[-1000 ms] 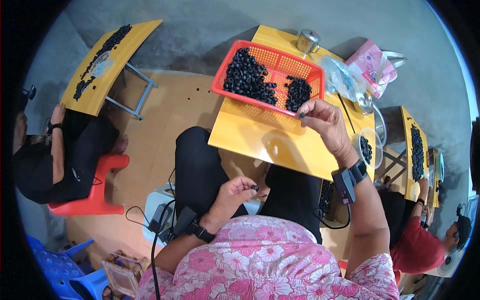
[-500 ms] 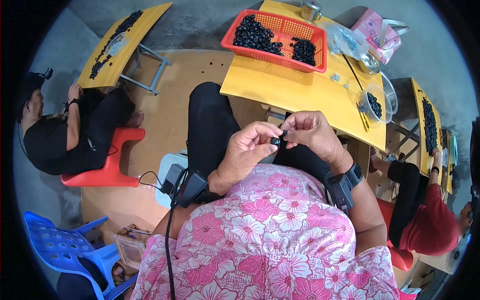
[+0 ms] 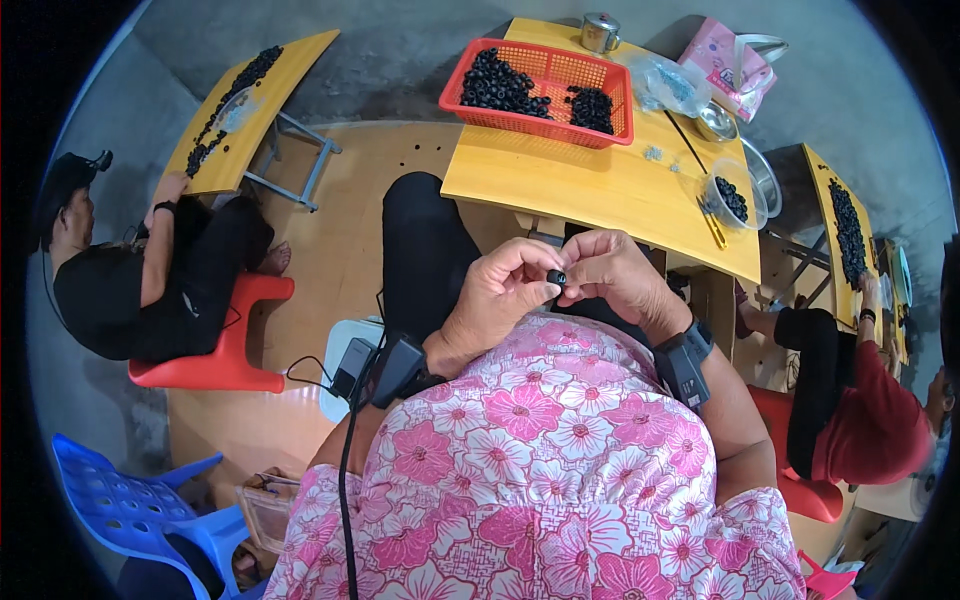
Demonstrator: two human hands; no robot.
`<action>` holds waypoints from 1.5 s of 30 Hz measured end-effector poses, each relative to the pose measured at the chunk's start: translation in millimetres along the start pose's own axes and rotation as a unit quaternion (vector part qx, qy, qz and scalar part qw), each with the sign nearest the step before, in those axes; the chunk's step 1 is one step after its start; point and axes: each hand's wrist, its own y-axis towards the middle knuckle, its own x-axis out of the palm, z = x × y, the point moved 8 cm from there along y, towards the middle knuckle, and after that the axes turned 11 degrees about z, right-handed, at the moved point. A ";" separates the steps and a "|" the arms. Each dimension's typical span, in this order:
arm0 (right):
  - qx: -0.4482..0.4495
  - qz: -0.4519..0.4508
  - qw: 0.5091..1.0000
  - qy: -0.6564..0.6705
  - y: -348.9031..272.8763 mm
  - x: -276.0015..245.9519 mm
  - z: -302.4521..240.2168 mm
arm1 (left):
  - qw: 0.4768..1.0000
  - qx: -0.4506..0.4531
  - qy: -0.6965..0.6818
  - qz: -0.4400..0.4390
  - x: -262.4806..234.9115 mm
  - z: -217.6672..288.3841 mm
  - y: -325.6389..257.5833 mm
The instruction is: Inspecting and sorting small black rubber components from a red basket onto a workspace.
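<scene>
Over my lap, my left hand (image 3: 492,300) pinches a small black cylindrical part (image 3: 556,277) with a hollow end between thumb and fingers. My right hand (image 3: 625,280) is closed in a pinch right against that part, fingertips meeting those of the left. Whatever it grips is hidden by the fingers. Beyond my knees stands the yellow table (image 3: 560,180), bearing a red plastic basket (image 3: 545,130) with black ring-shaped parts (image 3: 497,85) in one heap and smaller black pieces (image 3: 591,108) in another.
At the table's right are a clear tub (image 3: 735,200) of black parts, a yellow-handled tool (image 3: 714,228), a metal bowl (image 3: 716,122) and a plastic bag (image 3: 670,85). A metal mug (image 3: 600,33) stands at the back. Co-workers sit left and right. A cable (image 3: 345,500) runs down my left side.
My hands have drawn closer together, the right fingertips now touching the black part. The small dark piece seen in the right pinch is now hidden. The view has shifted slightly.
</scene>
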 end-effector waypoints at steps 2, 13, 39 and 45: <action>-0.009 0.007 1.000 0.011 -2.4 2.5 0.4 | 1.000 -0.015 -0.025 0.010 0.1 1.7 0.5; -0.082 0.049 0.991 0.093 -9.7 0.9 -2.2 | 0.995 -0.047 -0.045 0.081 -13.5 -8.3 0.5; -0.183 0.053 0.981 0.023 -16.2 4.6 -16.0 | 0.988 -0.118 -0.054 0.084 -13.5 -14.8 -5.0; -0.186 0.061 0.981 -0.009 -15.5 1.3 -14.7 | 0.991 -0.104 -0.046 0.077 -13.8 -16.8 -4.3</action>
